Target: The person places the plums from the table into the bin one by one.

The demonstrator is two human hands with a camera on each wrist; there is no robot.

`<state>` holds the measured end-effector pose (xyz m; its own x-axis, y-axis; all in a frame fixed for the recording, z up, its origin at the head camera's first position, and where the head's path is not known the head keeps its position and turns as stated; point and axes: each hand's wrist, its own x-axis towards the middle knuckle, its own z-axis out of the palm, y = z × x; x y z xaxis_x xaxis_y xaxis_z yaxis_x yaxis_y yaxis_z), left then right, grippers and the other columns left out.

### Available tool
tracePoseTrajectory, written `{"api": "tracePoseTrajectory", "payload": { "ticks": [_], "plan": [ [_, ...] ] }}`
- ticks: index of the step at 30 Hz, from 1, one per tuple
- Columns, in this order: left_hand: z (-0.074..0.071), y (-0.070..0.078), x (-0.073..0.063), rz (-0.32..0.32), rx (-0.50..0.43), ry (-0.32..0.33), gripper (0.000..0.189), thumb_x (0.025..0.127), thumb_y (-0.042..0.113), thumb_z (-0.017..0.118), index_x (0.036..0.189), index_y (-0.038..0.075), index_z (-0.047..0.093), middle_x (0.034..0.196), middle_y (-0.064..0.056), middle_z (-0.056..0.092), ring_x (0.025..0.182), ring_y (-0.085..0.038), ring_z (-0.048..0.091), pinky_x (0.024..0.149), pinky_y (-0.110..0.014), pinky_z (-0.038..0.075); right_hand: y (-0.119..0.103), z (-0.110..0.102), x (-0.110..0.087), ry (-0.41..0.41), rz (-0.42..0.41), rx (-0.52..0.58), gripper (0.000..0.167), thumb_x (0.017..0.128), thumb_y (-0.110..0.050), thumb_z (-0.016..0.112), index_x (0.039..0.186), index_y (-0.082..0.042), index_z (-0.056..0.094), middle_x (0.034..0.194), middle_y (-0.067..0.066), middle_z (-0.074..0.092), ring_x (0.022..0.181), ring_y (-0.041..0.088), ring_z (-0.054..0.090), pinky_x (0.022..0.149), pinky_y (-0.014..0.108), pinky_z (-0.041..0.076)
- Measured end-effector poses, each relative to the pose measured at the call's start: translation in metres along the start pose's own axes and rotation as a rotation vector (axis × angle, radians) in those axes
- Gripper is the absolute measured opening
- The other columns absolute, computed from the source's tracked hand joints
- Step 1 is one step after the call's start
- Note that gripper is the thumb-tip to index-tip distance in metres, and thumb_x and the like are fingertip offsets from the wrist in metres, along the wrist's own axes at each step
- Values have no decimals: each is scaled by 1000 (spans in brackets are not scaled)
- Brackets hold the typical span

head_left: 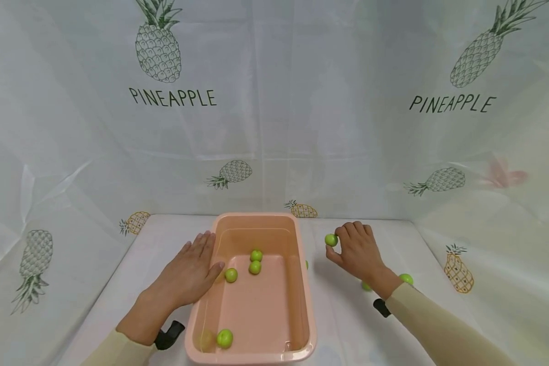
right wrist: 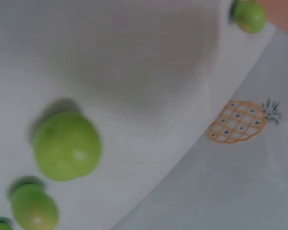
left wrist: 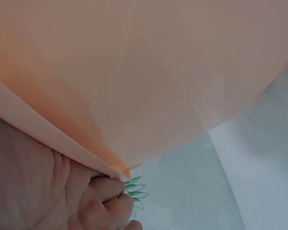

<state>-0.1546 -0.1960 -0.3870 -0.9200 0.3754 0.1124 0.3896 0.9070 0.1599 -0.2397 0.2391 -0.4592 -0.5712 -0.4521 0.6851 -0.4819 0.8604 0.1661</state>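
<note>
A pink plastic basin (head_left: 261, 300) stands on the table with several small green fruits (head_left: 224, 338) inside. My left hand (head_left: 189, 272) lies along its left rim, fingers extended and thumb reaching over the edge; in the left wrist view the palm and fingers (left wrist: 105, 201) sit against the rim's underside. To the right of the basin, my right hand (head_left: 359, 251) pinches one green fruit (head_left: 331, 240) between thumb and forefinger, raised over the table. Other green fruits (right wrist: 67, 146) lie below that hand and forearm, partly hidden by the arm in the head view.
One green fruit (right wrist: 249, 16) lies close to the basin's right wall, mostly hidden behind it in the head view. A white cloth covers the tabletop (head_left: 338, 315). Behind and at both sides hangs a pineapple-printed sheet (head_left: 274, 127).
</note>
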Motion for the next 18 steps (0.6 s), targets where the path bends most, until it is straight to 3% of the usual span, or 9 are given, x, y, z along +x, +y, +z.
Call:
{"api": "tracePoseTrajectory", "payload": {
  "ticks": [11, 18],
  "plan": [
    [-2, 0, -1, 6, 40, 11, 72, 110, 38, 52, 158, -13, 35, 165, -32, 35, 155, -49, 32, 124, -65, 30, -45, -20, 57, 53, -41, 115, 32, 87, -39, 65, 91, -8, 57, 86, 7, 55, 80, 29, 50, 71, 42, 38],
    [0, -1, -1, 11, 20, 14, 72, 111, 37, 52, 158, -13, 34, 165, -33, 34, 155, -49, 32, 123, -65, 31, -77, -30, 89, -49, -43, 164, 32, 88, -40, 72, 89, -11, 59, 87, 3, 57, 83, 26, 49, 75, 40, 38]
  ]
}}
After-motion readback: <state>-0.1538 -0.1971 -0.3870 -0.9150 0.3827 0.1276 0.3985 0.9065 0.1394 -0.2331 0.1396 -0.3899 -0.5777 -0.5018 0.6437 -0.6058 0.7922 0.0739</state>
